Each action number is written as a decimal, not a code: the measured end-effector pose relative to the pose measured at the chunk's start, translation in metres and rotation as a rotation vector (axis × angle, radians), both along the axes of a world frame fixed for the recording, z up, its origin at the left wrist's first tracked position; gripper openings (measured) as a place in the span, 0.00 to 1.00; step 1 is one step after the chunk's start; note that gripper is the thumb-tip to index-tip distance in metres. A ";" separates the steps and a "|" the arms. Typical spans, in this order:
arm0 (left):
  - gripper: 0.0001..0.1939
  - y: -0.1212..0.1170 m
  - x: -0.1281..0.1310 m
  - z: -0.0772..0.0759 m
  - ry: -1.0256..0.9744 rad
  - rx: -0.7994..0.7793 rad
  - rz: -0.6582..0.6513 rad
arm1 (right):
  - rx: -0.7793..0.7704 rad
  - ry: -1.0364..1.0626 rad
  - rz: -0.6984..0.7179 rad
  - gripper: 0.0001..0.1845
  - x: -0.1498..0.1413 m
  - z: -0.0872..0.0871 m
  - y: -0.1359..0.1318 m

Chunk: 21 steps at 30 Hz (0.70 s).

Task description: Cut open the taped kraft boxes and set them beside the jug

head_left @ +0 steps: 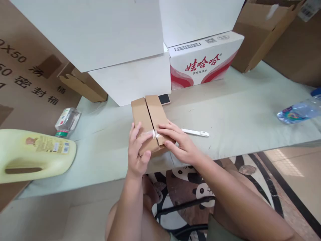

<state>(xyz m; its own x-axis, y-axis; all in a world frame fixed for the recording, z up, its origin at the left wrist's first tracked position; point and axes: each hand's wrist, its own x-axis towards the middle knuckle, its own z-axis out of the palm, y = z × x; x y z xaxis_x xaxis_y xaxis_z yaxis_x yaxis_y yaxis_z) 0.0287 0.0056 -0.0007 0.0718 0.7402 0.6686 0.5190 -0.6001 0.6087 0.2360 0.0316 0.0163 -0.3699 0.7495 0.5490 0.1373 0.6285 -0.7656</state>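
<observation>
A small brown cardboard box (143, 112) lies on the pale green cloth in front of me, its two top flaps meeting at a dark gap. A short piece of clear tape (153, 134) crosses that gap near the close end. My left hand (137, 152) rests along the box's left side, fingers spread, with one fingertip at the tape. On the right flap lies my right hand (182, 144), fingers stretched out flat and their tips close to the tape. Just beyond it is a slim white tool (198, 133), seemingly a box cutter, partly hidden by the hand.
A phone (164, 99) lies behind the box. White cartons (203, 63) stand along the table's back. Left are a small clear bottle (68, 121) and a large yellow jug (50, 150); a water bottle (298, 110) lies right. The cloth-covered table's edge (233, 155) runs before me.
</observation>
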 end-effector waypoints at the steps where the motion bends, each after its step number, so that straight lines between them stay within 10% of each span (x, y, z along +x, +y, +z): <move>1: 0.19 -0.001 0.000 0.002 0.036 0.030 0.014 | -0.049 0.019 -0.061 0.19 0.004 -0.001 0.003; 6: 0.18 0.002 -0.001 -0.003 -0.018 0.084 0.118 | -0.473 -0.283 -0.666 0.17 0.032 -0.014 0.024; 12: 0.17 0.003 0.003 -0.004 -0.003 0.079 0.124 | -0.430 -0.882 -0.601 0.14 0.043 -0.033 0.032; 17: 0.17 -0.005 0.005 -0.005 -0.012 0.089 0.148 | -0.438 -0.708 -0.644 0.14 0.041 -0.028 0.037; 21: 0.17 -0.016 0.011 -0.007 0.017 0.108 0.235 | -0.432 -0.001 -0.444 0.21 0.030 -0.005 0.032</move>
<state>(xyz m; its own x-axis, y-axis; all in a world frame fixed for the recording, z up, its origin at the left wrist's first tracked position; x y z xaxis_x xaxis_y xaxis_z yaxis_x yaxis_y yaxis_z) 0.0402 -0.0103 -0.0080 -0.0822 0.6620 0.7450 0.6616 -0.5228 0.5376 0.2662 0.0632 0.0114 0.0274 0.9865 0.1614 0.3158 0.1446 -0.9377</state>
